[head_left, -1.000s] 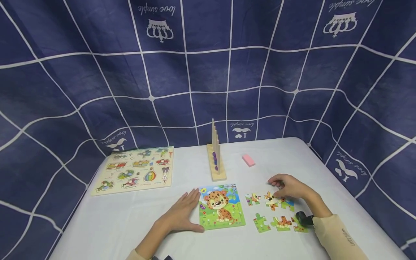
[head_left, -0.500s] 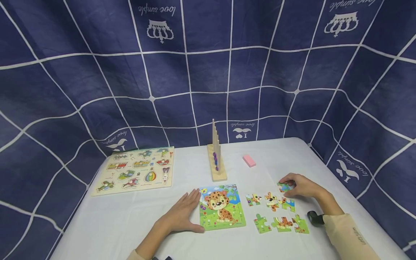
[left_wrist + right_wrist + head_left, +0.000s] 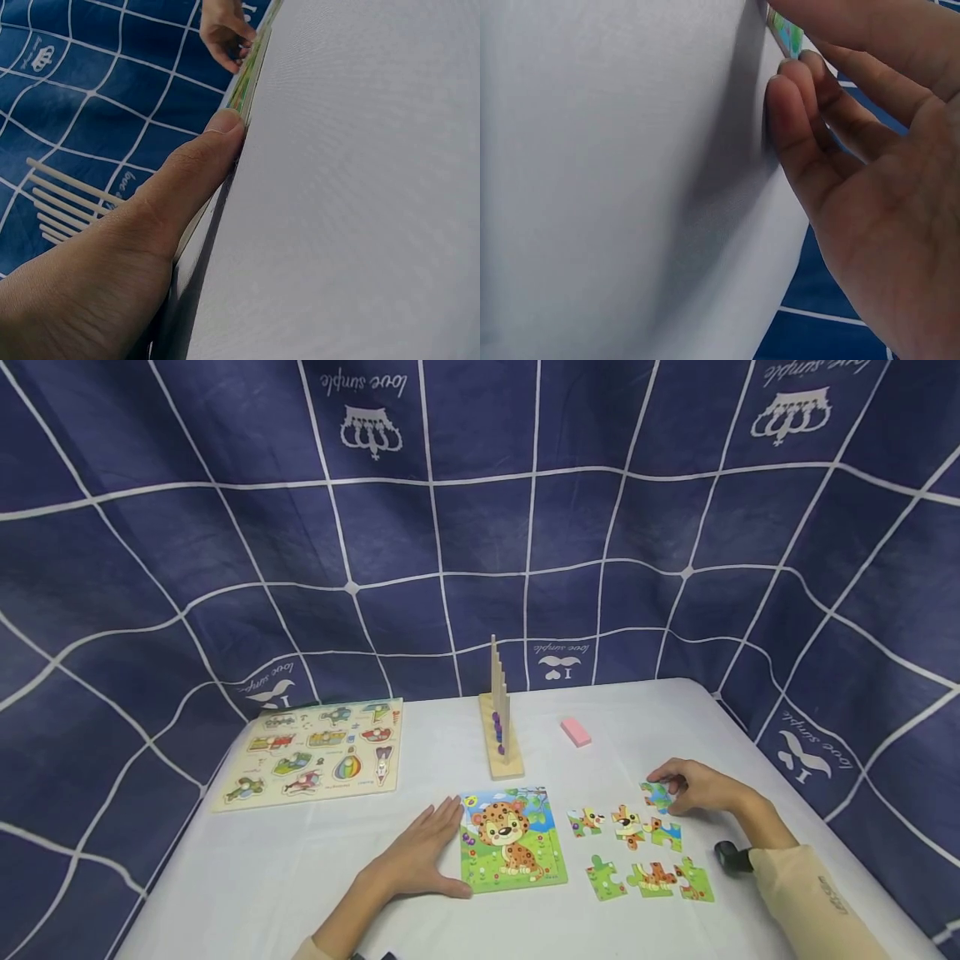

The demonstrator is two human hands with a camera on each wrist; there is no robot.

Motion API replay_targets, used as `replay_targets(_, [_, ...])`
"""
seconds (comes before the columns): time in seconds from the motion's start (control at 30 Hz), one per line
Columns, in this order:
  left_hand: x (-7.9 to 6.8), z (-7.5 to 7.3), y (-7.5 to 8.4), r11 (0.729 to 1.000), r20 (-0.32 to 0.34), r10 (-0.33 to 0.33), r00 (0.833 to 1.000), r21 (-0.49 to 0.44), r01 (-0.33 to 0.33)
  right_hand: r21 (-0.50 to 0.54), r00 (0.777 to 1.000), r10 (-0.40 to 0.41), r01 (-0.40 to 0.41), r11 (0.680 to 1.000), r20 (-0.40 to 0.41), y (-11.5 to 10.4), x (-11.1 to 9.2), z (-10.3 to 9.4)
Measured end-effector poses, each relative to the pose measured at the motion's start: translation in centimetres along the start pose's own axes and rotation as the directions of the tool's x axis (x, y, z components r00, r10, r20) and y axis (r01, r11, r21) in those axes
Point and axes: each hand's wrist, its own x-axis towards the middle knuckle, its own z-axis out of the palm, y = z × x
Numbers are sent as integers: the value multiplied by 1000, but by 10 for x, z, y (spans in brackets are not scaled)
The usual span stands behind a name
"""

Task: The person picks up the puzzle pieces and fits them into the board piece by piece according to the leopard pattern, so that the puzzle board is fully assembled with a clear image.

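Note:
My left hand (image 3: 420, 853) rests on the table along the left side of a leopard puzzle board (image 3: 512, 839), fingers extended and thumb at its lower left corner. In the left wrist view the thumb (image 3: 180, 172) touches the board's thin edge. My right hand (image 3: 701, 787) has its fingers curled about the right side of a blue-green puzzle piece (image 3: 656, 797), which lies at or just above the tabletop. Part of that puzzle piece (image 3: 789, 34) shows between the digits in the right wrist view. Below are several loose pieces, including an orange leopard-body piece (image 3: 654, 878) and a green corner piece (image 3: 606, 878).
A wooden peg stand (image 3: 504, 727) with several purple and blue beads stands behind the puzzle board. To its right lies a pink block (image 3: 576, 732). A vehicle knob puzzle (image 3: 311, 752) lies at back left. A blue checked curtain (image 3: 480, 527) closes off the back and sides.
My right hand has moved right and slightly back, and the blue-green piece that it covered now shows at its fingertips. The left hand has stayed at the puzzle board.

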Motion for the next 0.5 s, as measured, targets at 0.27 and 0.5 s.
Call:
replay_targets(0.27, [1,0,-2,1000,-3,4,1000,-1,-4,35,999,38,-38,999,-4,0,2,2])
replay_targets(0.5, [1,1,-2,1000,2,2,1000,14,-2,-5,999,21,-21,1000,-40,-2,0,5])
